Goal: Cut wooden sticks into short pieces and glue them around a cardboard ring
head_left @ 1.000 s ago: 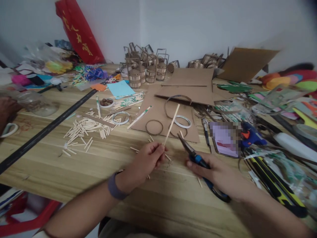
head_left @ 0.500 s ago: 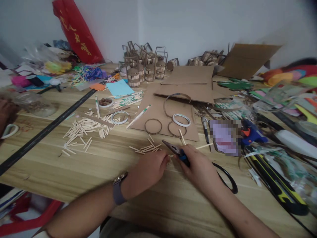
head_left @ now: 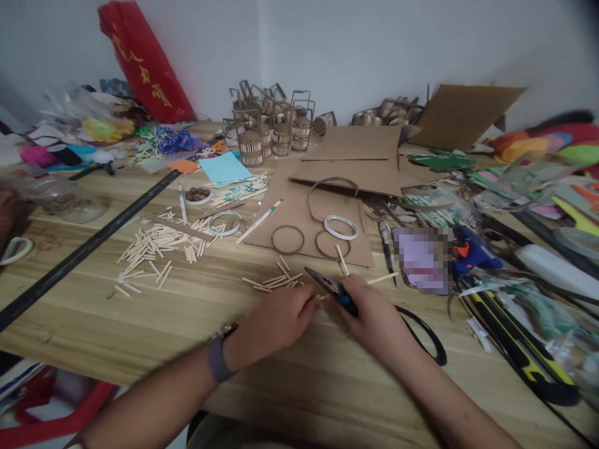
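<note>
My left hand (head_left: 276, 321) lies low on the wooden table (head_left: 154, 312) with its fingers curled together; what they pinch is hidden. It touches my right hand (head_left: 369, 318), which grips blue-handled pliers (head_left: 330, 288) whose dark jaws point left and away from me. A small heap of short cut sticks (head_left: 276, 282) lies just beyond my left fingertips. A grey watch (head_left: 219, 355) is on my left wrist.
A larger scatter of cut sticks (head_left: 154, 246) lies to the left beside a long black bar (head_left: 88, 246). Cardboard sheets (head_left: 304, 206) with rings and tape rolls sit ahead, small lantern models (head_left: 276, 134) behind. A glue gun (head_left: 472, 252) and a yellow-black tool (head_left: 519, 340) crowd the right.
A second ago my left hand held a long stick upright; the stick is gone from view. Both hands have dropped to the table and come together, the pliers swinging left.
</note>
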